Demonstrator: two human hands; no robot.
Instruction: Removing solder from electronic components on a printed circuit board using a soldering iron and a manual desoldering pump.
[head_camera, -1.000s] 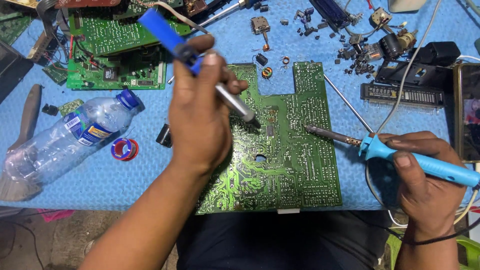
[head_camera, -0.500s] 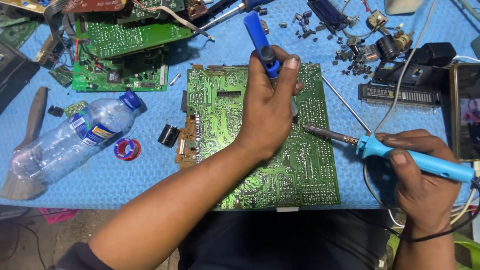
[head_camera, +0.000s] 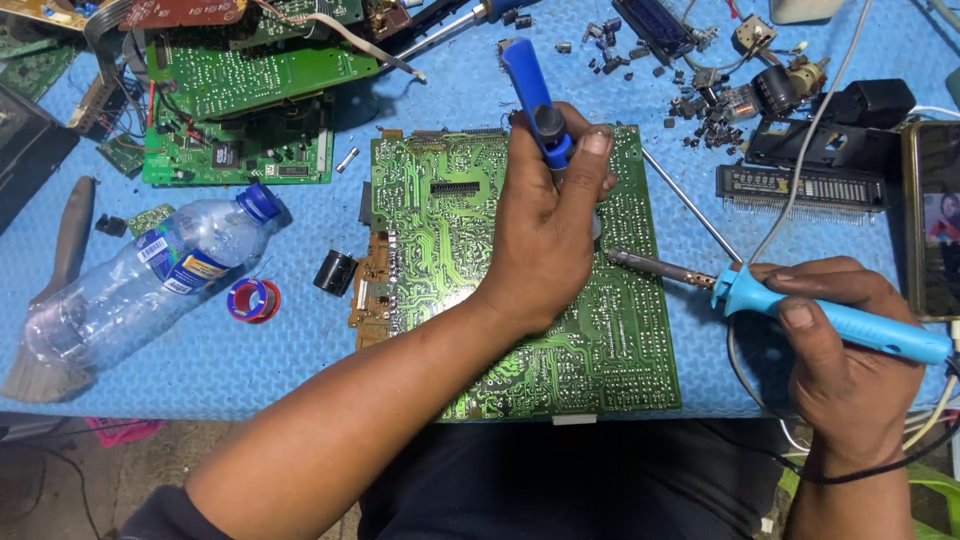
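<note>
Our left hand sits at frame centre, clenched around a blue pump (a desoldering tool, by its shape), which stands nearly upright with its plunger end toward the top edge. The hand hides its tip. Our right hand, at lower right, grasps the light-blue handle of the iron; its metal shaft runs left, and the tip lies over the board just beside the left hand. We cannot tell whether the tip touches the solder side.

The board is green, lies solder side up at centre and rests on the blue mat. Its lower edge overhangs the mat's near edge.

Left of the board we find a small black capacitor, a solder reel and a clear bottle lying on its side. A brush lies at far left. Further boards are stacked at upper left. Loose parts are scattered at upper right, with a display module below them and a phone at the right edge.
</note>
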